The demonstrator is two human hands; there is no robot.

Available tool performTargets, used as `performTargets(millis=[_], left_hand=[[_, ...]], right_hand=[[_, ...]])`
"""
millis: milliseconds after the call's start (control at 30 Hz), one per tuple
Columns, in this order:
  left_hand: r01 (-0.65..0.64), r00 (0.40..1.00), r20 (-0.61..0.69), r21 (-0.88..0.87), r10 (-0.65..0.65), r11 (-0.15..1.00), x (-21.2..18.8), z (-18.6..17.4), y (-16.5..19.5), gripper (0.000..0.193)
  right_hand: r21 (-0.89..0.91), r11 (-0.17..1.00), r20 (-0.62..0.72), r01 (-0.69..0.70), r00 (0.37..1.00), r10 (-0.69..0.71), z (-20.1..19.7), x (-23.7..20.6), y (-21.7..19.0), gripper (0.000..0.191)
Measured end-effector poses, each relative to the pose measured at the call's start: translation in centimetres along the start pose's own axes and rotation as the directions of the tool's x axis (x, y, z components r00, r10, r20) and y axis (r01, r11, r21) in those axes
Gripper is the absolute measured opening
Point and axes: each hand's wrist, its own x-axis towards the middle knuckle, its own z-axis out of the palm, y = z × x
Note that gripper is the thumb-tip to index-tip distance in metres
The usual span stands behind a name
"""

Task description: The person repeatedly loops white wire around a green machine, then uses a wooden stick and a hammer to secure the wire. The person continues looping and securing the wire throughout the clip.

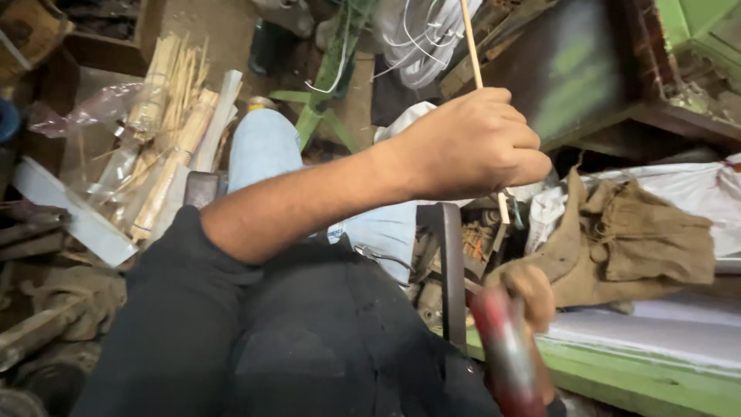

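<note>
Dim cluttered workshop, green bench [656, 378], dirt floor [224, 31].

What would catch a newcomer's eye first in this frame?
Most striking is the left hand at centre, its forearm crossing the lap, closed around a thin pale wooden stick that runs up out of the top of the frame. Below it, at the lower right, the blurred right hand grips a red-handled tool. At the upper left lie bundles of similar sticks, some in clear plastic.
</note>
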Motion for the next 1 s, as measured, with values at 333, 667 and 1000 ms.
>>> performTargets(millis=[333,667,1000], left_hand=[[-0.010,0.999,-0.043,0.000,0.010,1.000,-0.5,-0.3,-0.4,0.011],[0.012,0.998,-0.068,-0.045,-0.015,0.999,-1.1,-0.1,-0.5,0.009],[0.131,0.983,-0.145,0.111,-0.114,0.985,-3.7,1.6,-4.6,0.013]], right_hand=[[-0.211,0.940,0.393,-0.266,0.858,0.331,2.1,-3.7,2.8,0.013],[-0.156,0.561,0.881,-0.813,0.143,0.452,6.7,-6.3,-7.0,0.028],[-0.032,0.777,0.946,-0.629,0.233,0.227,9.6,-5.2,-2.5,0.025]])
